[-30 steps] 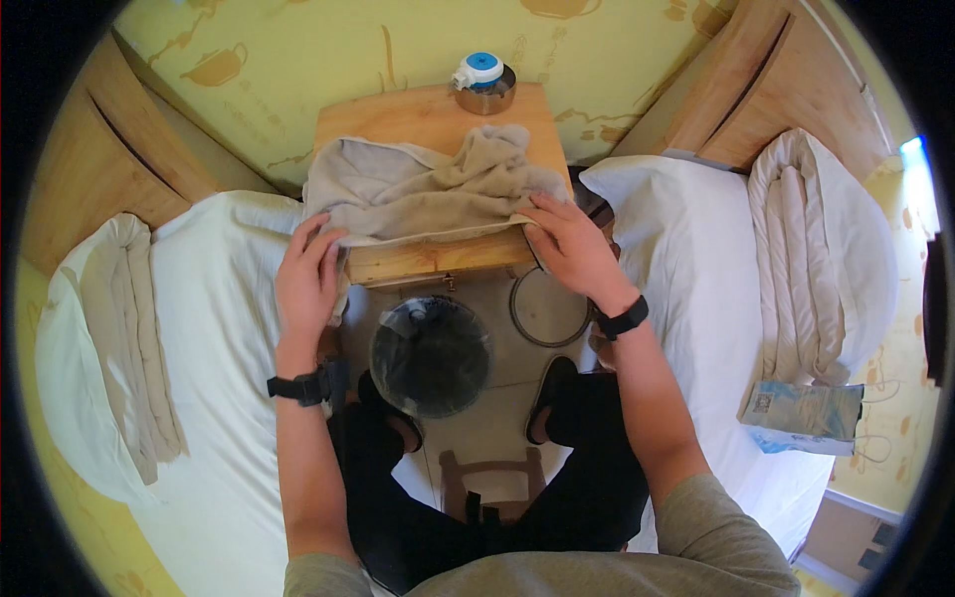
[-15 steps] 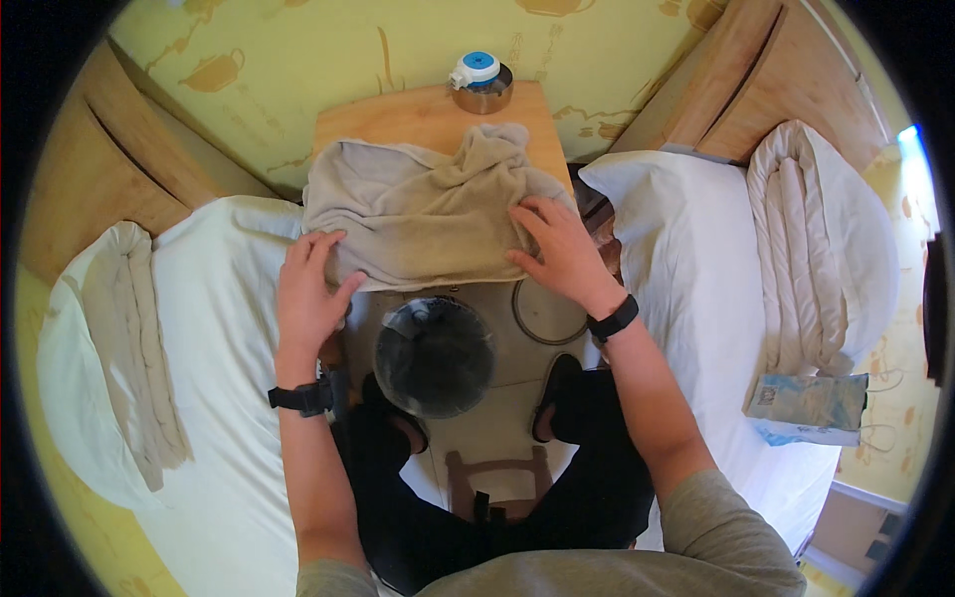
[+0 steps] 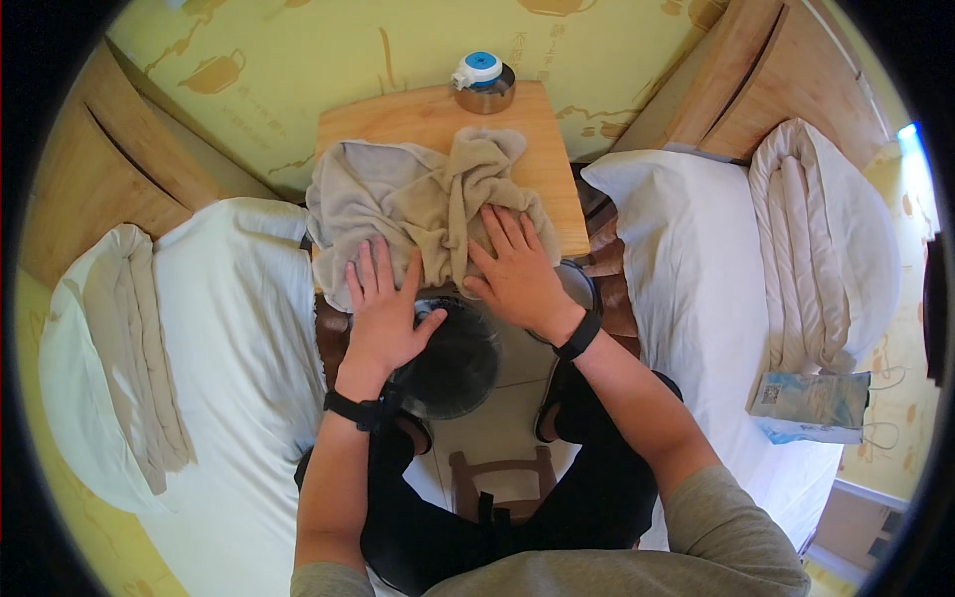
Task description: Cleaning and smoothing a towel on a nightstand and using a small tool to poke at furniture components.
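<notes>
A crumpled beige towel (image 3: 398, 194) lies over the front part of a small wooden table (image 3: 388, 119), bunched into folds toward its middle. My left hand (image 3: 386, 308) rests on the towel's near left part, fingers stretched and spread, thumb pointing right. On the near right part, my right hand (image 3: 522, 264) lies flat with its fingers apart, pressing the cloth. Neither hand grips anything. Below the table's front edge stands a dark bucket (image 3: 453, 363), partly hidden by my left hand and wrist.
A metal bowl (image 3: 487, 97) with a white and blue round device (image 3: 481, 68) stands at the table's back. White-covered beds (image 3: 239, 298) flank me; the right one (image 3: 686, 269) bears a paper bag (image 3: 811, 403). A round dark-rimmed object (image 3: 580, 284) is beside the table, and a wooden stool (image 3: 502, 468) between my legs.
Both hands have moved inward onto the towel, the left one rightward, the right one slightly leftward. The towel's right side has drawn in and bunched, baring more of the table's right edge.
</notes>
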Demonstrator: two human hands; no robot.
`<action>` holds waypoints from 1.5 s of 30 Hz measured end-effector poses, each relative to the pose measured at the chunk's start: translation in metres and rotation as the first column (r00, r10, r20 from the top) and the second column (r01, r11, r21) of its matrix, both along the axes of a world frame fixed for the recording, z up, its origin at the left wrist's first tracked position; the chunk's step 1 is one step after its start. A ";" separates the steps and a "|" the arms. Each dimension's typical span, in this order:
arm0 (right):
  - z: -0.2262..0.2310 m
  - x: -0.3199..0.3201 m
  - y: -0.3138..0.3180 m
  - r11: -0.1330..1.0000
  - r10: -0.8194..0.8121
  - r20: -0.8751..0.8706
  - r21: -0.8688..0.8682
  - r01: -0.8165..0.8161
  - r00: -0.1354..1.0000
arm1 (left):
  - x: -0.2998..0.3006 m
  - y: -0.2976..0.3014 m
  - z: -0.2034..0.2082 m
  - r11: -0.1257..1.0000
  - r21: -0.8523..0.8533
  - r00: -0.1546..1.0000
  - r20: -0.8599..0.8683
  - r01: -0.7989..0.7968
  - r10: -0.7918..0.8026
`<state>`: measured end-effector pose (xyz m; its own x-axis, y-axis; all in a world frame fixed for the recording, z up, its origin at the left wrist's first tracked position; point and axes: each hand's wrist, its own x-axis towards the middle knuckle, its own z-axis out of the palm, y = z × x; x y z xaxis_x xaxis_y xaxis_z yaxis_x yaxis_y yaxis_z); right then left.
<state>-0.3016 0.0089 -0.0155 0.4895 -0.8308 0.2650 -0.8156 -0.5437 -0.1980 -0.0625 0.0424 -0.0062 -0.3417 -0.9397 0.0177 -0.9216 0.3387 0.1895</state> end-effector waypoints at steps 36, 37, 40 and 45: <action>-0.004 -0.009 -0.003 0.993 -0.082 0.019 -0.079 0.083 0.996 | 0.000 -0.035 -0.007 0.985 -0.150 0.994 0.055 -0.085 0.094; -0.005 0.005 0.004 0.998 0.001 0.062 -0.061 0.003 0.998 | 0.001 -0.035 -0.008 0.986 -0.147 0.995 0.055 -0.077 0.086; -0.003 0.003 0.000 0.995 0.100 0.155 0.003 -0.102 0.983 | 0.004 -0.034 -0.009 0.989 -0.119 0.990 0.099 -0.093 0.105; -0.002 -0.051 -0.032 0.991 -0.083 0.174 0.116 0.063 0.981 | 0.003 -0.035 -0.006 0.989 -0.135 0.997 0.028 -0.063 0.067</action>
<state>-0.3526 -0.0234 -0.0175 0.3796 -0.8914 0.2476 -0.7988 -0.4508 -0.3984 -0.0598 0.0076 -0.0125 -0.2822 -0.9498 0.1348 -0.9474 0.2980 0.1166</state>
